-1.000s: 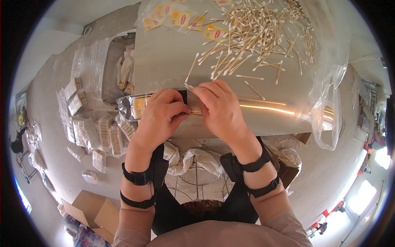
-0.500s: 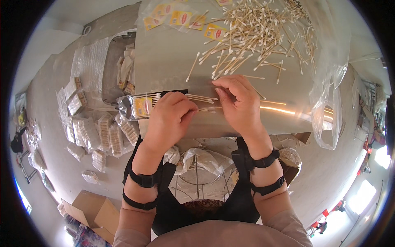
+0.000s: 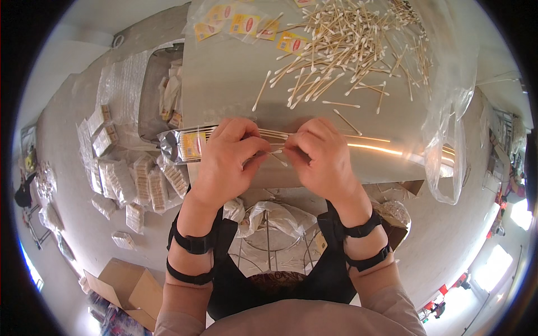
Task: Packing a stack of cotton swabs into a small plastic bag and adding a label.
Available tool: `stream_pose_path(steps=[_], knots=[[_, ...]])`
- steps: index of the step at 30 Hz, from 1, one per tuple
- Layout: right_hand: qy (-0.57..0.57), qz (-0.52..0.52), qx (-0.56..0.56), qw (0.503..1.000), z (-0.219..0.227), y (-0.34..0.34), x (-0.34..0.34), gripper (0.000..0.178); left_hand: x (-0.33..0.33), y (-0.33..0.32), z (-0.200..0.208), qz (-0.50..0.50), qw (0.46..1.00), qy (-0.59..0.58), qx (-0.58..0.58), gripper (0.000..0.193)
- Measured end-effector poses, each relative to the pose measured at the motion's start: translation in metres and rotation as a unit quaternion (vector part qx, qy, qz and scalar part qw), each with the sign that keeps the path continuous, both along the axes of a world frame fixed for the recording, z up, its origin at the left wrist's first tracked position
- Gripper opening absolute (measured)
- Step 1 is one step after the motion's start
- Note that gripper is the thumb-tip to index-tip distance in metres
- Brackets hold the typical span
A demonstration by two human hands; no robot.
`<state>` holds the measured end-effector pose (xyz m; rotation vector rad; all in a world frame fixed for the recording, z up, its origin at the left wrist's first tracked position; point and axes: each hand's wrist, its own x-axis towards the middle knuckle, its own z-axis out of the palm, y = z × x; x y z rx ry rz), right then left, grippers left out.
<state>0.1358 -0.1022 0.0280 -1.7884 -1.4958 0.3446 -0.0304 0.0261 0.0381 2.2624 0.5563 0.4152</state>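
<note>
Close to the front edge of the metal tabletop, both my hands are closed in pinches, facing each other. My left hand (image 3: 231, 159) grips several cotton swabs (image 3: 273, 134) that stick out from it toward the right. The fingertips of my right hand (image 3: 320, 157) are pinched at the far ends of these swabs. A loose swab slants down between the two hands. Beside my left hand lies a clear packet (image 3: 192, 145) with a yellow label and a row of swabs; my fingers cover its right end.
A big heap of cotton swabs (image 3: 353, 50) spreads over the far right of the tabletop (image 3: 224, 84). Labelled clear bags (image 3: 244, 25) lie at the far left. A plastic bag (image 3: 448, 140) hangs at the right edge. Packed bundles (image 3: 143, 176) and a cardboard box (image 3: 126, 288) are at the left.
My right hand has come down and left, from near the heap to the swab ends by my left hand. A loose swab formerly under that hand now lies uncovered.
</note>
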Motion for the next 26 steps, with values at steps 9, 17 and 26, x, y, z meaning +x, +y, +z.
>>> stream_pose_path(steps=[9, 17, 26], knots=[[-0.044, 0.012, -0.049, 0.998, 0.002, -0.004, -0.016, 0.018, 0.0, 0.001, 0.0, 0.005, 1.0, 0.012, 0.009, 0.046], [-0.046, 0.025, -0.057, 0.997, 0.005, -0.002, -0.012, 0.017, -0.003, 0.005, -0.002, -0.024, 1.0, 0.014, 0.011, 0.061], [-0.01, 0.019, -0.08, 0.997, 0.002, -0.007, -0.009, 0.016, -0.007, 0.002, 0.005, -0.043, 0.996, 0.073, -0.013, 0.086]])
